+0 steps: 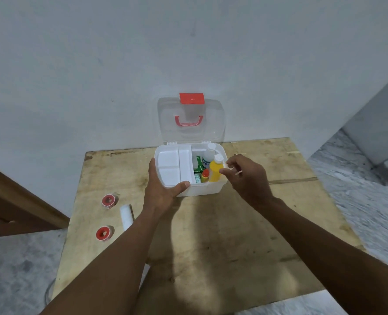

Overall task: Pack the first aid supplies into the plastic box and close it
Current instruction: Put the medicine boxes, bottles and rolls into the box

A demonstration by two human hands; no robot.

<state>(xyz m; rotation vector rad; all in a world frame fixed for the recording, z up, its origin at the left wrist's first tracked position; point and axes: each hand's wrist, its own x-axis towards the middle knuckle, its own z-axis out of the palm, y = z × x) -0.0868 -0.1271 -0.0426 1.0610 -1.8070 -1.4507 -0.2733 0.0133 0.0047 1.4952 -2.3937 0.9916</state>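
Nearest, left grip (163,187) clasps box (202,189) corner; right grip (245,176) curls beside yellow bottle (215,172), grasping anything or not, I cannot tell.

I see a white plastic box (202,189) under a clear lid (211,128) with a red latch (191,98) and a red handle (188,122). Its tray (169,164), at the box's 9 o'clock, is plain white. At the box's 3 o'clock:
- a yellow bottle (215,172) with a white cap
- a white bottle (207,158) with a blue label
- a green packet (198,165)
- an orange tube (204,177) with a red cap

The small strip (238,173) pinched in my right hand (247,178) looks pale tan.

At the counter's (211,235) 9 o'clock lie two red-and-white tape rolls (108,200) (102,233) and a white roll (126,215). The counter is stained tan plywood, and the floor (359,212) is marbled grey-white.
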